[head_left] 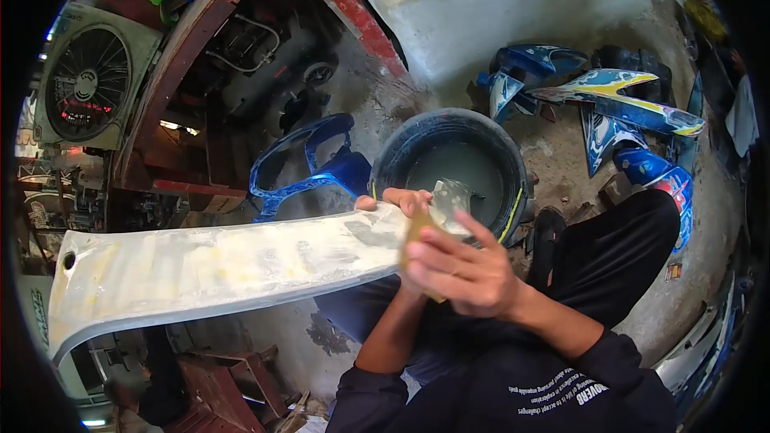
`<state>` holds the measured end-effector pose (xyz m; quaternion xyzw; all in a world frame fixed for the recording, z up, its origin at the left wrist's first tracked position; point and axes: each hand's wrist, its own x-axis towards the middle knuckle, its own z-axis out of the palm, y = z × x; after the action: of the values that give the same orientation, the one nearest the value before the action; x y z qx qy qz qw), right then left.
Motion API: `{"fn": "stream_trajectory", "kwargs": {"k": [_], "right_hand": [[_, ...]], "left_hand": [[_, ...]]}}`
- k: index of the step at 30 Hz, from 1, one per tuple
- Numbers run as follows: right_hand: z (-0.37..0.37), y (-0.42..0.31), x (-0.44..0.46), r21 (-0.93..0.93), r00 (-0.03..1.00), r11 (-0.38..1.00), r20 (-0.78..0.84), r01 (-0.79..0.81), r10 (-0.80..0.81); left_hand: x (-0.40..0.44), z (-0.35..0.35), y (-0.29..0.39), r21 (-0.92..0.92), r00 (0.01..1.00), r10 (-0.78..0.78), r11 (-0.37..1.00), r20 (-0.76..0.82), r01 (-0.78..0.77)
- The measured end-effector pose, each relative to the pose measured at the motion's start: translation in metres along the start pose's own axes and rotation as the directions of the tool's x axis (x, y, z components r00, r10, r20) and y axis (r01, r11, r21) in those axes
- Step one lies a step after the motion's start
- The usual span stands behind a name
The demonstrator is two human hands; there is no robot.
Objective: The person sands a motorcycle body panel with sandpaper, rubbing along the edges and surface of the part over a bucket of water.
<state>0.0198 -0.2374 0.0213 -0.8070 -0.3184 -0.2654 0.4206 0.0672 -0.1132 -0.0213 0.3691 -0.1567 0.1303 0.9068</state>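
Observation:
A long, curved, whitish panel point(216, 265) with grey and yellowish patches lies across the head view; a round hole shows near its left end. My left hand point(407, 200) grips the panel near its right end, with fingers over the far edge and the rest of the hand partly hidden. My right hand point(469, 273) is closed on a tan, flat piece point(420, 234), which looks like sandpaper, over the panel's right end. Whether the piece touches the surface I cannot tell. Behind both hands stands a dark bucket point(388, 144) holding greyish liquid.
A blue plastic frame point(273, 168) lies left of the bucket. Several blue, white and yellow fairing pieces point(622, 96) are on the floor to the right. A fan point(88, 84) stands at far left, near a red wooden frame point(176, 56). Wooden pieces point(216, 393) lie below the panel.

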Motion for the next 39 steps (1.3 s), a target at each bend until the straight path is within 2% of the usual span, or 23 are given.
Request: {"fn": "stream_trajectory", "kwargs": {"k": [2, 5, 7, 8, 10, 14, 16, 20, 30, 32, 33, 36, 38, 39], "right_hand": [[0.0, -0.014, 0.036, 0.108, 0.998, 0.992, -0.036, 0.063, -0.059], [0.005, -0.014, 0.044, 0.09, 0.996, 0.993, -0.033, 0.08, -0.077], [0.006, -0.003, 0.032, 0.15, 0.998, 0.987, -0.022, 0.065, -0.062], [0.009, 0.006, 0.016, 0.155, 0.997, 0.985, -0.019, 0.077, -0.075], [0.012, 0.021, -0.007, 0.042, 1.0, 0.999, 0.0, -0.024, 0.024], [0.006, 0.019, 0.007, 0.039, 0.999, 0.999, 0.024, 0.024, -0.025], [0.007, 0.011, 0.034, 0.081, 0.996, 0.992, 0.005, 0.093, -0.094], [0.006, -0.009, 0.078, 0.22, 0.989, 0.964, -0.041, 0.151, -0.146], [0.006, 0.001, 0.055, 0.193, 0.994, 0.975, 0.004, 0.107, -0.109], [0.01, -0.01, 0.075, 0.204, 0.984, 0.963, -0.029, 0.179, -0.177], [0.014, -0.016, 0.084, 0.219, 0.978, 0.953, -0.071, 0.209, -0.198], [0.016, -0.028, 0.096, 0.306, 0.985, 0.936, -0.054, 0.172, -0.164], [0.019, -0.022, 0.084, 0.32, 0.986, 0.933, -0.062, 0.166, -0.154], [0.015, -0.015, 0.07, 0.339, 0.993, 0.934, -0.018, 0.116, -0.117]], "left_hand": [[0.002, 0.004, 0.005, -0.215, 0.987, -0.11, 0.973, -0.117, 0.083], [0.005, -0.028, -0.008, -0.286, 0.993, -0.106, 0.954, -0.06, 0.085], [0.003, -0.027, -0.009, -0.187, 0.997, -0.051, 0.982, -0.065, 0.038], [0.006, -0.007, -0.003, -0.05, 0.996, 0.004, 0.999, -0.089, -0.008], [0.008, -0.006, 0.003, 0.009, 0.994, 0.011, 1.0, -0.108, -0.01], [0.01, -0.004, 0.005, 0.032, 0.997, 0.026, 0.999, -0.068, -0.024], [0.014, -0.006, 0.0, -0.106, 1.0, 0.003, 0.994, -0.03, -0.006], [0.015, 0.0, -0.001, -0.103, 0.998, -0.016, 0.995, -0.065, 0.009], [0.015, 0.004, 0.005, -0.108, 0.995, -0.022, 0.994, -0.099, 0.011], [0.008, -0.009, 0.006, -0.347, 0.966, -0.221, 0.924, -0.133, 0.163], [0.008, 0.0, 0.009, -0.34, 0.962, -0.228, 0.926, -0.15, 0.167], [0.015, 0.031, 0.027, -0.297, 0.952, -0.226, 0.942, -0.207, 0.159], [0.016, 0.017, 0.026, -0.278, 0.95, -0.221, 0.948, -0.221, 0.156], [0.014, -0.013, 0.01, -0.315, 0.981, -0.173, 0.939, -0.086, 0.138]]}}
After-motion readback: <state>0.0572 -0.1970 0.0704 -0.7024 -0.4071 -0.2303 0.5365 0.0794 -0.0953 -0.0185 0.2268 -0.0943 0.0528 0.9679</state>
